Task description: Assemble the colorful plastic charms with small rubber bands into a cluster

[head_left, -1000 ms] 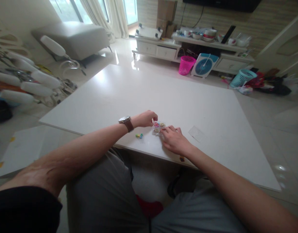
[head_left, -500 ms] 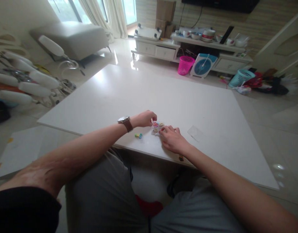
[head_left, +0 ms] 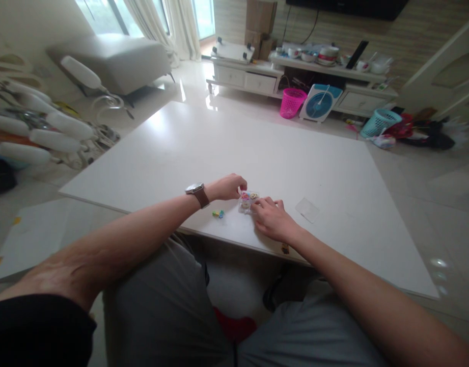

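A small clear plastic box (head_left: 244,210) with compartments lies near the front edge of the white table (head_left: 234,148). Pink, yellowish and pale little pieces sit in its compartments; they are too small to name. My left hand (head_left: 232,186), its fingers bent and closed, pinches the box at the far left corner. From the right, my right hand (head_left: 272,218) reaches over the box with curled fingertips at its near right compartment. Whatever those fingers hold is hidden. Left of the box lies a small green, yellow and blue piece (head_left: 218,214).
A clear, flat lid-like piece (head_left: 306,209) lies to the right of my right hand. Close to my right forearm, a small dark-and-yellow item (head_left: 285,248) rests at the table edge. Beyond the table stand a pink basket (head_left: 292,103) and a blue-and-white fan (head_left: 319,103).
My right hand's fingers have shifted very slightly at the box. My left hand and the loose pieces stay in the same places.
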`<state>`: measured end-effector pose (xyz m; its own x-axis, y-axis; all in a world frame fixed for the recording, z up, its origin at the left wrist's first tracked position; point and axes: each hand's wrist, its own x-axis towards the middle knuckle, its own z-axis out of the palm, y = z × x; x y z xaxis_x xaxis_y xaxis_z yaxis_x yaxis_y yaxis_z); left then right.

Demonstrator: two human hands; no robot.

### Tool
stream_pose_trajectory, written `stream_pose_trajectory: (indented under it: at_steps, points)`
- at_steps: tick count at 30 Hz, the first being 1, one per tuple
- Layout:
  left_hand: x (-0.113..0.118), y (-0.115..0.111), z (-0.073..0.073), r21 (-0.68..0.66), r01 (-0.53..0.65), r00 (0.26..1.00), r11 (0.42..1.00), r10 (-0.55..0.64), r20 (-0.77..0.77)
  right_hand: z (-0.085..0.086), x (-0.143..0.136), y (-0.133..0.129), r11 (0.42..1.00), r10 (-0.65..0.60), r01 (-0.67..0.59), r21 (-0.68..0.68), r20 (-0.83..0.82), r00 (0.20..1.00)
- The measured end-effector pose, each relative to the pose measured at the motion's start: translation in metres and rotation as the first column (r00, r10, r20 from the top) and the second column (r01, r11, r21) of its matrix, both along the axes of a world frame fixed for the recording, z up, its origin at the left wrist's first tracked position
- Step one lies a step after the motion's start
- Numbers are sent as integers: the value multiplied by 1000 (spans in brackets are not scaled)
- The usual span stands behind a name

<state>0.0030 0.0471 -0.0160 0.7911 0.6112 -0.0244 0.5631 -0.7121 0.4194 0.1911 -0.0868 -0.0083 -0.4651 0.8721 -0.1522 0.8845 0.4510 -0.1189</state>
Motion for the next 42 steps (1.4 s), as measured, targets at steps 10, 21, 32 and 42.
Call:
stream_pose_trajectory:
  at_steps: [10, 21, 32, 42]
  points:
    - [1, -1, 2, -17, -10, 1000, 1000, 10, -2, -8, 1, 1, 998, -32, 28, -55, -80, 996]
    - [0, 0, 0, -10, -14, 1000, 1000, 14, -5, -6, 4, 2, 1000, 13, -13, 2, -35, 999]
    - [1, -1, 0, -5, 3, 1000, 1000, -3, 13, 0, 6, 5, 994, -47, 52, 91, -59, 997]
    - [1, 0, -1, 6, 0, 1000, 1000, 0, 3, -4, 9, 4, 998, -28, 29, 52, -20, 999]
